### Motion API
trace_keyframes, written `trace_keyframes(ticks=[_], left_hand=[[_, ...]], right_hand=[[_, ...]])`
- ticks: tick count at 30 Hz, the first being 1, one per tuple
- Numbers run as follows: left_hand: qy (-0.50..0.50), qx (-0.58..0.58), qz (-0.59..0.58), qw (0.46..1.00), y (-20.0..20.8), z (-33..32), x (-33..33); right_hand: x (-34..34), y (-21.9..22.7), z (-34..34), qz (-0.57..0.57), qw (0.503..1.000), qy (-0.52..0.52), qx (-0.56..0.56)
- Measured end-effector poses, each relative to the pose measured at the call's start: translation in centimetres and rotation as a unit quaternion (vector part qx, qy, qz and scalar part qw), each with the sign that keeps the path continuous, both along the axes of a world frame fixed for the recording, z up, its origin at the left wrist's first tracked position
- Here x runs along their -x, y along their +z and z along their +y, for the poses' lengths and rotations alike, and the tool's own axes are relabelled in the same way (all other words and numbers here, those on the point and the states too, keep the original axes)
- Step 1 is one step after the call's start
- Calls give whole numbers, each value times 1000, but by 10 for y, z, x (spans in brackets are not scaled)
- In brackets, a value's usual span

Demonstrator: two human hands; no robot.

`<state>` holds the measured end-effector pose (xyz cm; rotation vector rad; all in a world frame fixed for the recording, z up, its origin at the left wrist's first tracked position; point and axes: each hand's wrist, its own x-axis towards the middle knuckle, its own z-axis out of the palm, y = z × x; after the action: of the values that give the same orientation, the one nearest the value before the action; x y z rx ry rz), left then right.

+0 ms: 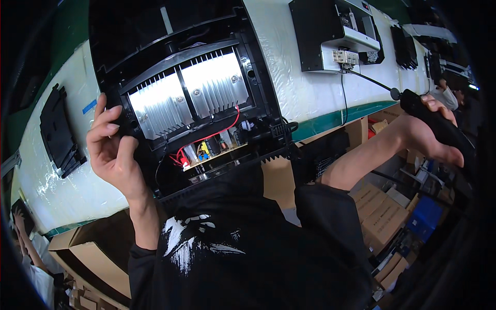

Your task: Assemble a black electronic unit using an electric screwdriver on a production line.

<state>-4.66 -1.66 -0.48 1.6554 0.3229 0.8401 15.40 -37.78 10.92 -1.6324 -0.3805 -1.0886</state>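
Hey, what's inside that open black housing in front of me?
Two finned metal heat sinks, a circuit board and red wires show; whatever lies beneath the heat sinks is covered.

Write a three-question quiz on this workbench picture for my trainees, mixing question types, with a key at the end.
1. How many finned metal heat sinks sit in the black housing?

2. Toward what does the shaft of the black screwdriver point?
A) the circuit board
B) the black-and-silver screw feeder
C) the cardboard boxes

3. True or false: the left hand is at the left side of the housing, while the right hand holds the screwdriver.

Key: 1. Two, side by side. 2. B. 3. True.
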Motion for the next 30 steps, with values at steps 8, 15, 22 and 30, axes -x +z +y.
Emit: trace_keyframes(ticks=[8, 15, 22, 30], left_hand=[[5, 5, -3, 1000, -2, 2, 0], [-6, 31, -33, 999, -2, -2, 0], [-23, 77, -61, 995, -3, -3, -2], [-45, 71, -71, 994, -6, -2, -4]], right_hand=[[-59, 22, 1, 91, 987, 125, 35], [-87, 31, 54, 75, 979, 157, 106], [-71, 30, 69, 115, 979, 147, 79], [-24, 35, 48, 192, 970, 146, 14]])
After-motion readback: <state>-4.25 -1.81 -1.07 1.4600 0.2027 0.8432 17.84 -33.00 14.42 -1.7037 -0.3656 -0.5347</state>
